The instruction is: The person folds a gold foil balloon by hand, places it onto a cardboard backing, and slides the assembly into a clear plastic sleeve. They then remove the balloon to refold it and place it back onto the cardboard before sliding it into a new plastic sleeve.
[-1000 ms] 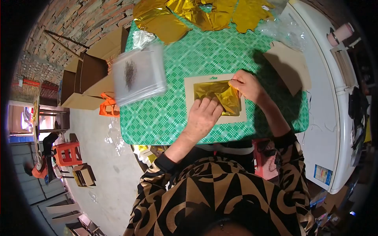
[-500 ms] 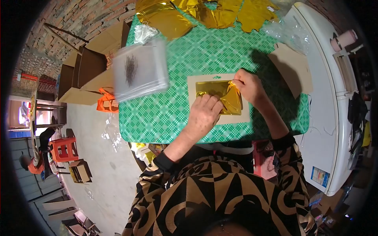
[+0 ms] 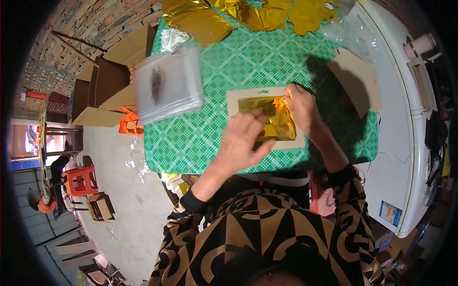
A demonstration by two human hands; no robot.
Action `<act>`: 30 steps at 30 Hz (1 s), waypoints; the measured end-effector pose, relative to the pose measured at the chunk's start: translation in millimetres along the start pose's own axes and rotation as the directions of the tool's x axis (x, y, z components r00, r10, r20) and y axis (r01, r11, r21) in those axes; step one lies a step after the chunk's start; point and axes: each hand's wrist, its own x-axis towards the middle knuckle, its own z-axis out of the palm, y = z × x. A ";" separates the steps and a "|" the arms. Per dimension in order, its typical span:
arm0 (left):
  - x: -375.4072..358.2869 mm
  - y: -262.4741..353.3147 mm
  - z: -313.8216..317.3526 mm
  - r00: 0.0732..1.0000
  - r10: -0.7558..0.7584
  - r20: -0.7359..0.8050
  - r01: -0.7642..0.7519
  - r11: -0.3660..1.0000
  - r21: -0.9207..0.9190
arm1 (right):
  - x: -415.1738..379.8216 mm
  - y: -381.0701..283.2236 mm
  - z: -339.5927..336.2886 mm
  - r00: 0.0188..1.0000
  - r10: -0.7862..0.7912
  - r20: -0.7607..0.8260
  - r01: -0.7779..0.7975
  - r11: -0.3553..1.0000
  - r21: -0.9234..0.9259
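A shiny gold foil sheet (image 3: pixel 287 125) lies on a beige cardboard piece (image 3: pixel 233 101) with a small green-edged slot near its top. My right hand (image 3: pixel 301 107) is closed on the foil's gathered, crumpled upper right part, pinching it between thumb and fingers. Over the foil's left side is my left hand (image 3: pixel 241 140), its thumb spread away from the fingers and the fingertips a little blurred. Part of the foil's left side is hidden under those fingers.
On the green checked tablecloth (image 3: pixel 267 57), clear plastic sleeves (image 3: pixel 179 86) are stacked at the left, beside white string (image 3: pixel 173 40). More gold foil (image 3: pixel 257 16) lies along the far edge. A cardboard sheet (image 3: pixel 350 78) and clear plastic (image 3: pixel 355 40) lie near a white appliance (image 3: pixel 391 143).
My left hand has lifted from its curled press on the foil, shifting slightly left with its thumb now spread. My right hand keeps its pinch on the gathered foil, almost in place.
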 end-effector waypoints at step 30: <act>6.5 -39.1 49.0 0.970 -0.153 0.191 0.068 0.918 0.390 | -35.2 -54.1 -5.1 0.959 -0.195 0.206 0.250 0.924 -0.290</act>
